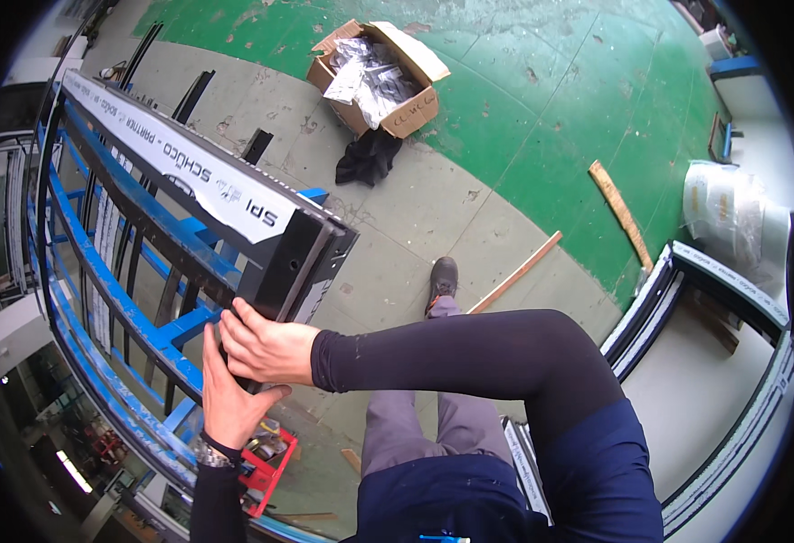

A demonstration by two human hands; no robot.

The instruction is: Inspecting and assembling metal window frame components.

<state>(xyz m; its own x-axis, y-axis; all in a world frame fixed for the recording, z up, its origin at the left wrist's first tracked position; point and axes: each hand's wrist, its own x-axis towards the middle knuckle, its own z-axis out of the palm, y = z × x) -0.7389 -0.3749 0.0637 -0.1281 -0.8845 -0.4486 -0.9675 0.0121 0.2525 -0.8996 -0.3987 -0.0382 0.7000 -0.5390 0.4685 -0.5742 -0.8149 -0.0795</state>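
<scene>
A black window frame (288, 262) with white printed film on one face (171, 167) lies on a blue metal rack (130, 321) at the left. My right hand (266, 348) reaches across from the right, its fingers bent over the frame's dark near end. Just below it, my left hand (232, 403) presses against the same end, fingers pointing up and thumb out to the right. The two hands nearly overlap, and they hide the part of the frame between them.
An open cardboard box (374, 81) of silvery wrapped pieces stands on the floor, a black cloth (368, 158) beside it. Wooden strips (618, 213) lie to the right. Another frame (732, 281) stands at the far right. A red tool tray (275, 471) is below my left hand.
</scene>
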